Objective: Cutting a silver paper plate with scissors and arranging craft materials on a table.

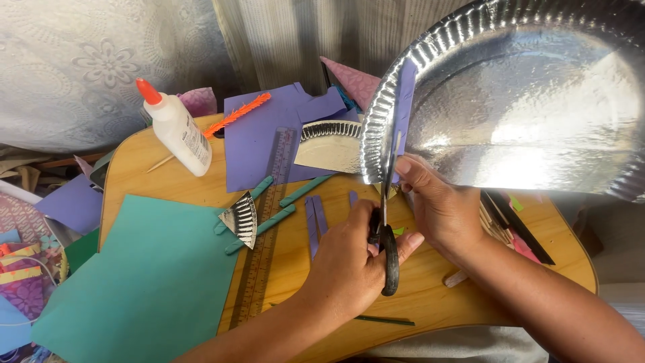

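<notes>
My left hand (346, 259) grips black-handled scissors (390, 269), blades pointing up and away from me. The blades meet the fluted rim of a large silver foil paper plate (524, 101), which my right hand (437, 202) holds tilted above the table by its lower left edge. A narrow purple paper strip (405, 101) lies along the plate's rim just above the blades. The two hands are close together, with the scissors between them.
A wooden table (430, 282) carries a teal paper sheet (148, 275), a clear ruler (269, 222), purple paper (259, 134), a white glue bottle (176, 131) with an orange cap, teal sticks (262, 228), purple strips (316, 218) and cut plate pieces (329, 144). Paper scraps lie at the left.
</notes>
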